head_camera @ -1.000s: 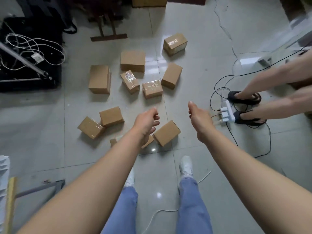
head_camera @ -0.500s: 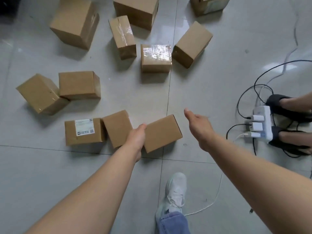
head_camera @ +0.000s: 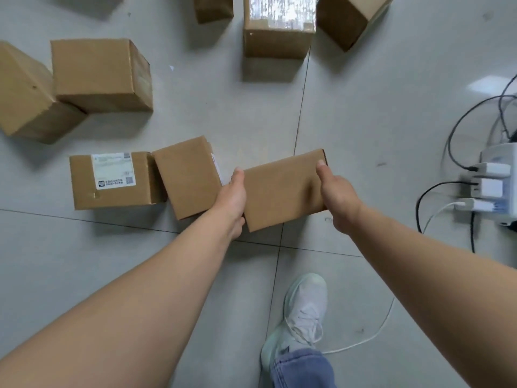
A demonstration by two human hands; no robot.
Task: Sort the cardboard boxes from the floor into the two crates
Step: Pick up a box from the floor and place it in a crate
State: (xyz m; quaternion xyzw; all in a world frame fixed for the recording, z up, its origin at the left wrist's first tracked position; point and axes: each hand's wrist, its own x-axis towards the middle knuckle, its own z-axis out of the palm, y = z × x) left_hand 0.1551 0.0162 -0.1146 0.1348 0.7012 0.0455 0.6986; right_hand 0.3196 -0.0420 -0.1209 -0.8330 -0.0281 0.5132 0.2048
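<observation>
A plain cardboard box [head_camera: 282, 189] lies on the grey tiled floor just ahead of my feet. My left hand [head_camera: 233, 196] clasps its left side and my right hand [head_camera: 337, 194] clasps its right side, thumbs on top. Touching it on the left is a second plain box [head_camera: 187, 175], and beside that a box with a white shipping label [head_camera: 110, 179]. Two bigger boxes [head_camera: 98, 74] [head_camera: 25, 96] lie further left. A taped box [head_camera: 278, 26] and parts of others sit at the top edge. No crate is in view.
A white power strip [head_camera: 496, 186] with plugs and black and white cables [head_camera: 436, 191] lies on the floor at the right edge. My white shoe [head_camera: 303, 312] stands below the held box, with a thin white cable [head_camera: 375, 331] trailing beside it.
I have bent closer to the floor, so the boxes look larger. My right hand, open in the air before, has closed on the box's right side; my left hand has settled its hold on the left side.
</observation>
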